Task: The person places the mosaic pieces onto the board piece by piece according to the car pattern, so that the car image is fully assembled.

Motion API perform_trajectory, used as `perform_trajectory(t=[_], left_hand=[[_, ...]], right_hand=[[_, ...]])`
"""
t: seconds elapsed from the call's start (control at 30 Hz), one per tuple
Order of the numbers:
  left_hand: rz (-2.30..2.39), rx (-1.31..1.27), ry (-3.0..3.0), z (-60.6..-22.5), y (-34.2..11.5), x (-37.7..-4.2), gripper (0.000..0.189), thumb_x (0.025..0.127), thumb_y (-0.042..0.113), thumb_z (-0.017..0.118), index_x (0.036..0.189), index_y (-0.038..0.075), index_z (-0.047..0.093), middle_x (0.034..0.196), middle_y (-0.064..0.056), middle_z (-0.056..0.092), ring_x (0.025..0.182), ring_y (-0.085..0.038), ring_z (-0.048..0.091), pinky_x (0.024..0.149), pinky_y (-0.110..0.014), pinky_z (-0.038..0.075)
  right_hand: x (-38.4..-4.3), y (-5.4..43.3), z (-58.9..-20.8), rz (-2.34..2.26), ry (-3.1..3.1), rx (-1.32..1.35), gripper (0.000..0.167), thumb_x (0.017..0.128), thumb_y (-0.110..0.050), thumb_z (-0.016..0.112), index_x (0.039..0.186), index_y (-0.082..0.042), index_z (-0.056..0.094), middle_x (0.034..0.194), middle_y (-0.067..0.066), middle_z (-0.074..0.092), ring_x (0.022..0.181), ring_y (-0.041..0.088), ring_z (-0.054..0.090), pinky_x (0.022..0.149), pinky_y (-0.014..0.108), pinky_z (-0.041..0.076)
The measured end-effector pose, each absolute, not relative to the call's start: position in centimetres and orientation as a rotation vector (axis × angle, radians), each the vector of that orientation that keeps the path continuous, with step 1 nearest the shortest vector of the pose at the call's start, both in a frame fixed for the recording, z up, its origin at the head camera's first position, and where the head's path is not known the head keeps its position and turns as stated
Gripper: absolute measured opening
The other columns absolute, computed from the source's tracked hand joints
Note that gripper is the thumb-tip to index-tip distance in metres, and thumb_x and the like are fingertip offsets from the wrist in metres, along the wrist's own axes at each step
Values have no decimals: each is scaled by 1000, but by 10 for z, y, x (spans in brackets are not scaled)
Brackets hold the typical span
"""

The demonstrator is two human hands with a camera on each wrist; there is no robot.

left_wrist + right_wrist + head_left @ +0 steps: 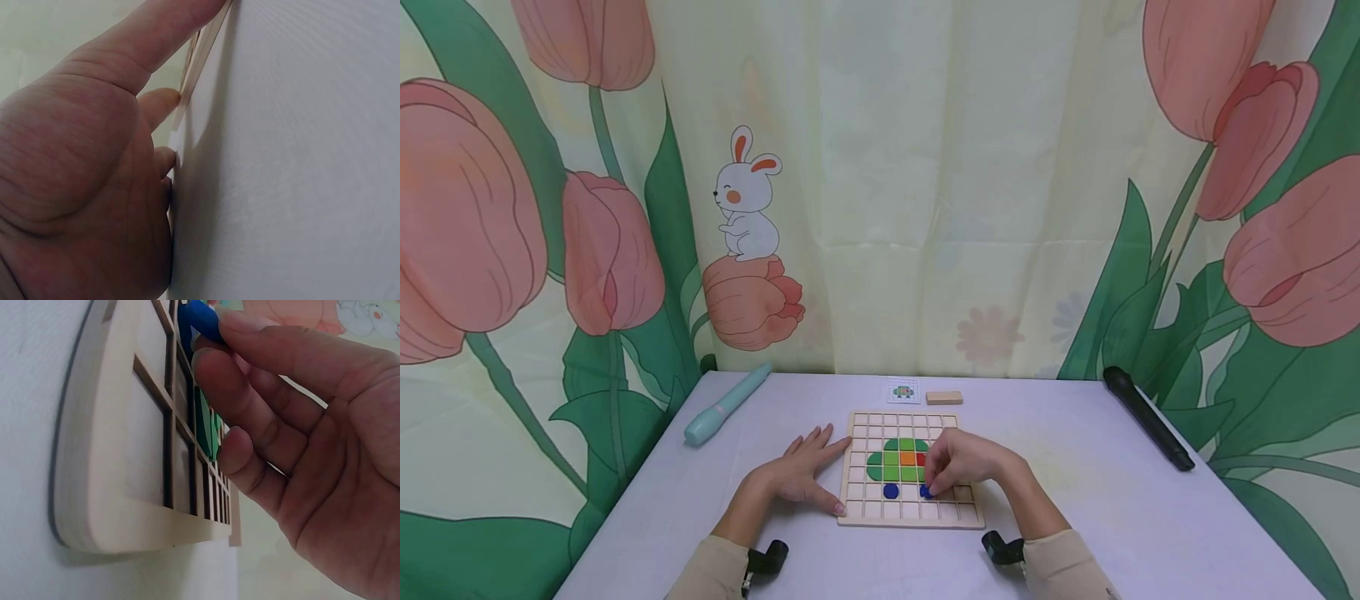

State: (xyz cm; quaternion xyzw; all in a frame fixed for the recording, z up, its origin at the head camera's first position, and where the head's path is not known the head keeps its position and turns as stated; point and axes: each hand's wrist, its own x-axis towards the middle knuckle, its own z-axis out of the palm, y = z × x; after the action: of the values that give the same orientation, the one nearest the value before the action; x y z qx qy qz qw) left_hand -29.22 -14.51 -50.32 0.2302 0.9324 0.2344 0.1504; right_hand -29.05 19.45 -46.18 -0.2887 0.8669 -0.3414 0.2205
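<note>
A square wooden grid board (865, 512) lies on the table before me. Green, lime, orange and red tiles (907, 458) form a rounded patch in its middle cells, with a blue disc (891, 491) just below. My right hand (966, 460) is over the board's right side, pinching a small blue piece (206, 320) between thumb and fingertips close over the grid. My left hand (805, 477) rests at the board's left edge, fingers spread, thumb at the lower left corner and index finger touching the side. The right hand hides some cells and tiles.
Behind the board lie a small card (903, 392) with a coloured pattern and a wooden block (943, 398). A teal stick-shaped object (727, 406) is at the table's far left, a black cylindrical object (1148, 419) at its right edge. A printed curtain (887, 208) hangs behind.
</note>
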Motion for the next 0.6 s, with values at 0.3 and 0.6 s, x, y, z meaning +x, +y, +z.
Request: perform_trajectory(t=[0.3, 0.6], left_hand=[[672, 658, 2675, -503, -145, -293, 118, 67, 71, 84, 165, 29, 32, 175, -16, 10, 163, -37, 3, 130, -62, 4], [665, 647, 2674, -502, -145, -292, 118, 67, 72, 84, 165, 29, 32, 175, -16, 11, 163, -37, 3, 130, -62, 5]], right_hand=[[-290, 194, -467, -961, 2359, -775, 4, 86, -5, 83, 87, -6, 80, 81, -1, 76, 73, 12, 60, 68, 27, 53], [-290, 194, -467, -924, 2391, -770, 7, 88, -7, 82, 86, -13, 81, 83, -4, 76, 76, 12, 61, 70, 27, 53]])
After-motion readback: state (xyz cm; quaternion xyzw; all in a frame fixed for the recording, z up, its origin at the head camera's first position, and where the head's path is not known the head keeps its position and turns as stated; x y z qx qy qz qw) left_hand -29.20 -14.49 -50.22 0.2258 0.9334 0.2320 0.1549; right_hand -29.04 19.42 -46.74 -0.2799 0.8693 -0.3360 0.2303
